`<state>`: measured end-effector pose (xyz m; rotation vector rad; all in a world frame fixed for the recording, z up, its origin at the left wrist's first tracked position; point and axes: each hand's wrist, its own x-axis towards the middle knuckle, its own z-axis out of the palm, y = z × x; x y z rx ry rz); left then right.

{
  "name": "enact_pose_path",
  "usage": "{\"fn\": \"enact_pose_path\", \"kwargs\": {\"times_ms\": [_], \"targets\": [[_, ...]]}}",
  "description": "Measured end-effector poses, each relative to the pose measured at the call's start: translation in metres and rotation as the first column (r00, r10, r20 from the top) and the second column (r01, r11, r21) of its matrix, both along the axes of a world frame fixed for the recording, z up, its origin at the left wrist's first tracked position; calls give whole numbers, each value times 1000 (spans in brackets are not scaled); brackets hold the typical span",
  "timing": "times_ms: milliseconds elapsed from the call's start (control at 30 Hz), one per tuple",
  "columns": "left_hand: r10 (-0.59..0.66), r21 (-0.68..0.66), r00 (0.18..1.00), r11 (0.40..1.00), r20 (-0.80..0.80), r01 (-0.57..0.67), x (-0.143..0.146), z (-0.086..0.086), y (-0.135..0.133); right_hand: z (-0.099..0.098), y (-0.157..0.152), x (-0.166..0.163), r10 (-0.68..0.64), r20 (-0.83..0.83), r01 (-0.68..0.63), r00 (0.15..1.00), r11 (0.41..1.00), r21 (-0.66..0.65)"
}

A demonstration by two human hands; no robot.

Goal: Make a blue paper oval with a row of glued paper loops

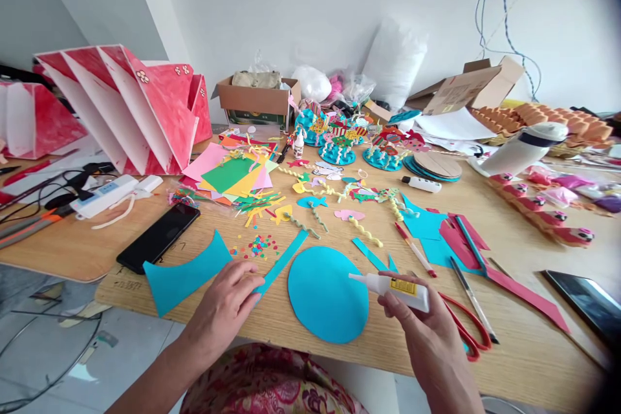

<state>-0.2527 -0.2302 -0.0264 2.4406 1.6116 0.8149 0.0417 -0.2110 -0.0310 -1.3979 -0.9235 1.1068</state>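
A white glue bottle [405, 291] with a pointed nozzle lies sideways in my right hand [429, 330], fingers closed round it. Its tip is over the right part of a round blue disc [327, 297] lying flat on the table. At the left, my left hand [230, 301] has its fingers together on the lower end of a narrow blue paper strip [286, 261], which slants up and away from me. A curved blue paper offcut [187, 281] lies beside that hand. Red-handled scissors [473, 330] are partly hidden behind my right hand.
A black phone [160, 236] lies at left, near confetti dots [262, 246] and coloured paper sheets [233, 171]. Paper fish [349, 214] with twisted strips are in the middle. Pens [473, 297] and red paper [526, 297] lie at right. Finished blue-based crafts [337, 154] stand behind.
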Motion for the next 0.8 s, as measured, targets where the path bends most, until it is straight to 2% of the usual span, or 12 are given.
{"fn": "enact_pose_path", "kwargs": {"times_ms": [100,233,367,567,800], "targets": [[-155,-41,986,987,56,157,19,5,-2,7,4,-8,17,12,-17,1000,999,27],[-310,-157,951,939,2,307,49,1,-2,12,17,-20,66,36,-68,997,995,66],[-324,-243,945,921,-51,303,63,-9,2,8,34,-30,68,123,-85,990,986,143],[-326,-266,943,917,-70,297,66,-12,7,2,51,-39,30,463,-126,886,976,178],[-343,-227,936,920,-76,319,65,-13,8,5,60,-46,-3,586,-109,811,982,157]]}}
